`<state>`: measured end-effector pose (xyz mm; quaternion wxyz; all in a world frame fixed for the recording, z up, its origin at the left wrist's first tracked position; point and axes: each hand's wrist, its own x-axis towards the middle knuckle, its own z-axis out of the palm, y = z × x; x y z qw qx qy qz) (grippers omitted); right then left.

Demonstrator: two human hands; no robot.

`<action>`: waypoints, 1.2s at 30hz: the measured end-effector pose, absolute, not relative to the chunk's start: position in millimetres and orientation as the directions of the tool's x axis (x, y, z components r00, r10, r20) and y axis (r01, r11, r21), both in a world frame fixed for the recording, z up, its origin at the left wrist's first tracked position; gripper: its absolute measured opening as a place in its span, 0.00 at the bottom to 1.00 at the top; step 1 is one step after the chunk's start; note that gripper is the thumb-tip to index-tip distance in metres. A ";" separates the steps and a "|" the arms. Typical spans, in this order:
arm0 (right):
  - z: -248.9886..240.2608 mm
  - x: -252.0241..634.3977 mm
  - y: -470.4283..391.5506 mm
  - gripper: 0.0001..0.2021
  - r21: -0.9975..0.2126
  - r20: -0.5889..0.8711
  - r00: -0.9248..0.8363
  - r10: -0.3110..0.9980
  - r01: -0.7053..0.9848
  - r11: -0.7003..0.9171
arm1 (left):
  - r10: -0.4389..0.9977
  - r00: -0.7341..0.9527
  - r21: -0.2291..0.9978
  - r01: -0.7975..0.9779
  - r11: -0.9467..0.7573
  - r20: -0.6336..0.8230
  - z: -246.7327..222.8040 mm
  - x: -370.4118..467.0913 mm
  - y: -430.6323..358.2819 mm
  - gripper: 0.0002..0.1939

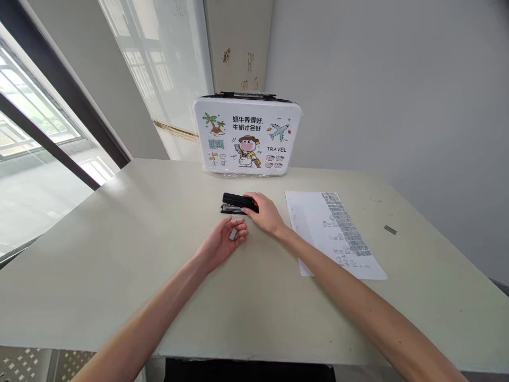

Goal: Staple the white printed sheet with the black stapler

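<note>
A black stapler (237, 200) with an orange-red patch near its right end lies on the table in front of me. My right hand (264, 212) grips its right end, thumb in front and fingers over the top. Just nearer to me, my left hand (222, 241) is turned palm up with its fingers curled. A short grey strip of staples (233, 234) rests in it against the fingers. The left fingertips are close to the stapler's front edge.
Right of the stapler lies a printed paper sheet (306, 217), partly under my right forearm. Another grey strip of staples (390, 229) is farther right on the pale table (119, 254). A white cartoon-printed case (222, 159) in clear plastic stands at the back, near the wall.
</note>
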<state>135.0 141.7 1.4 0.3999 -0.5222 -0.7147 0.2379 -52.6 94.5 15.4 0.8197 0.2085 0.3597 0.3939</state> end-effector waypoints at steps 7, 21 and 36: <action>18.8 126.6 88.3 0.15 -0.517 0.493 -0.341 0.800 0.625 0.585 | 0.794 0.471 0.551 -0.573 0.607 -0.384 17.7 -51.0 93.5 0.26; 15.9 294.0 14.2 0.16 -0.492 0.373 0.208 0.904 0.870 0.003 | 0.744 0.541 0.601 -0.462 0.652 -0.392 21.9 -52.6 92.6 0.25; -31.4 400.7 -40.2 0.26 -0.309 0.399 0.438 0.806 0.892 -0.332 | 0.775 0.507 0.661 -0.438 0.609 -0.377 24.6 -60.6 100.3 0.10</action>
